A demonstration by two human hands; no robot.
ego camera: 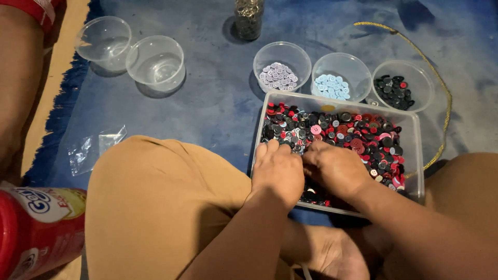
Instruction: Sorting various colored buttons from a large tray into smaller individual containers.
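Grip: both hands, left (277, 171), right (334, 168), fingers curled into mixed buttons (358, 136), pinch unclear | red canister (36, 228) lower-left.

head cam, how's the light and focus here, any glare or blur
Head view: dim, warm light with dark corners; soft shadows beside the two empty round tubs; slight glare on the clear tray's rim; the red canister at the edge is blurred; the left hand and right hand look fairly sharp over the mixed buttons.
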